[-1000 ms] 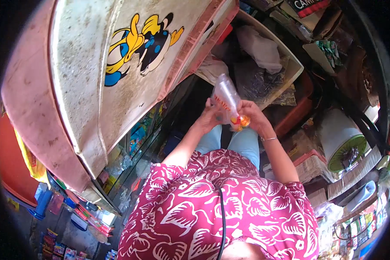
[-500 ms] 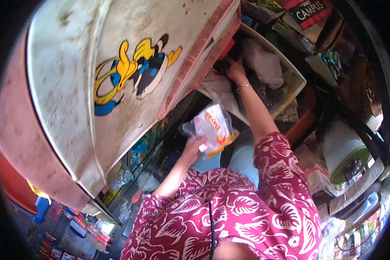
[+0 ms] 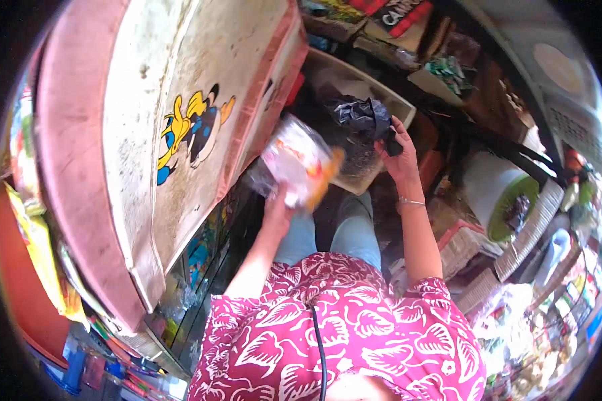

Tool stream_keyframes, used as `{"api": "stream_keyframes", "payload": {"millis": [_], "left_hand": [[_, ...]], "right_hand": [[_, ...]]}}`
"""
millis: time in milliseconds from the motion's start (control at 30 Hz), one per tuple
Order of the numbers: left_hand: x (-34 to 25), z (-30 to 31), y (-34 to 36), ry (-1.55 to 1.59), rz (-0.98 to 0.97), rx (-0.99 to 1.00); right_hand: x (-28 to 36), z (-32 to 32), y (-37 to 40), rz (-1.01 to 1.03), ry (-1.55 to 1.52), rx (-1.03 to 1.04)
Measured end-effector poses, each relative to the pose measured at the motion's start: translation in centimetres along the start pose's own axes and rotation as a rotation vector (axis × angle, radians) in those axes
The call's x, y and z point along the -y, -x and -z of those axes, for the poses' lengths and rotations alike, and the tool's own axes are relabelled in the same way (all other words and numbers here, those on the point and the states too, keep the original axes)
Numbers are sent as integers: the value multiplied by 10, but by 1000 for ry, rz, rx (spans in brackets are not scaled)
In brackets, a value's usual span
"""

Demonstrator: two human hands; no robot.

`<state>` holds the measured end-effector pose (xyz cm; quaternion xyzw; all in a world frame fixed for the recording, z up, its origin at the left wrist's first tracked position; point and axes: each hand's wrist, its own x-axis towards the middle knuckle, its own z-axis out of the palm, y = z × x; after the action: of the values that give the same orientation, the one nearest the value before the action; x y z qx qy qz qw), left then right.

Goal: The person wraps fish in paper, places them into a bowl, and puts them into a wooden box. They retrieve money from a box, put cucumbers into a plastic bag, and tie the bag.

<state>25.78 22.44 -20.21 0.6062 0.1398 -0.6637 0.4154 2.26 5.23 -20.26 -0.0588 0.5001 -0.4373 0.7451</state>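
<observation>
My left hand (image 3: 278,208) is closed on the lower edge of a clear plastic packet (image 3: 299,160) with white and orange contents. The packet is blurred, and its print cannot be read now. In my right hand (image 3: 401,155) is a crumpled black plastic bag (image 3: 362,115), pinched at its right end between thumb and fingers. The bag hangs over a pale open container (image 3: 403,105). Dark and translucent plastic lies inside, partly hidden behind the bag and packet.
A dirty white panel with a pink edge and a cartoon duck (image 3: 192,130) rises on the left. To the right lies a white cylinder with a green rim (image 3: 512,207). Cartons and a "CAMPUS" box (image 3: 400,15) sit behind the container. Packaged goods (image 3: 515,327) crowd the lower right.
My right hand has come up out of the container and now holds the black plastic bag. The left hand still grips the packet. The whole view has shifted.
</observation>
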Motion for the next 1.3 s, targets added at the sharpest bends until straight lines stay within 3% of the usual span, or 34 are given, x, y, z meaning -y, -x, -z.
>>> {"api": "stream_keyframes", "payload": {"millis": [67, 133, 200, 267, 300, 333, 367, 400, 467, 533, 600, 667, 733, 867, 900, 967, 1000, 1067, 1133, 1167, 1200, 1233, 1267, 1300], "left_hand": [[-13, -22, 0, -15, 167, -91], [-22, -58, 22, -232, 115, 276], [-29, -106, 34, -110, 192, 590], [-50, -172, 65, -60, -41, 808], [-61, -192, 75, -80, -36, 832], [-68, -213, 85, -46, -65, 597], [-73, -233, 90, -10, -98, 368], [-71, -244, 82, 167, -261, 489], [-75, -271, 110, 99, -343, 522], [-68, -297, 126, 114, -309, 612], [-60, -321, 144, 121, -259, 698], [-50, -340, 169, -34, -106, 898], [-30, -358, 187, -141, -97, 901], [10, -391, 190, -552, -144, 1096], [21, -397, 188, -569, -199, 1139], [32, -412, 209, -492, -262, 1302], [27, -424, 221, -532, -392, 1489], [28, -442, 217, -533, -341, 1679], [38, -456, 207, -720, -408, 1374], [41, -465, 210, -676, -668, 1322], [40, -474, 209, -598, -642, 1264], [39, -484, 208, -518, -621, 1207], [34, -490, 205, -504, -550, 1220], [29, -496, 202, -490, -479, 1229]], "right_hand": [[20, 5, 20, 35, -123, 210], [43, -1, 46, 52, -137, 234], [63, -13, 78, 90, -8, 296], [79, -13, 108, 164, 127, 331], [93, -21, 130, 292, 379, 264], [108, -24, 150, 417, 630, 183], [123, -23, 165, 528, 640, 138], [135, -16, 177, 562, 635, 121], [158, 0, 201, 772, 667, 20], [189, 17, 222, 846, 1069, 141], [210, 20, 242, 887, 1228, 25], [233, 27, 252, 969, 1050, -30], [249, 23, 262, 770, 782, -89], [275, 21, 262, 949, 961, -15], [280, 27, 266, 833, 903, 114], [286, 43, 270, 736, 593, 236], [290, 51, 275, 698, 397, 283], [301, 64, 293, 687, 163, 153], [313, 87, 307, 779, 143, 72], [323, 94, 317, 863, 223, -22], [322, 122, 309, 912, 76, -26], [330, 121, 333, 871, 51, -191], [336, 138, 334, 982, 7, -189], [340, 152, 340, 1084, 13, -391]]}}
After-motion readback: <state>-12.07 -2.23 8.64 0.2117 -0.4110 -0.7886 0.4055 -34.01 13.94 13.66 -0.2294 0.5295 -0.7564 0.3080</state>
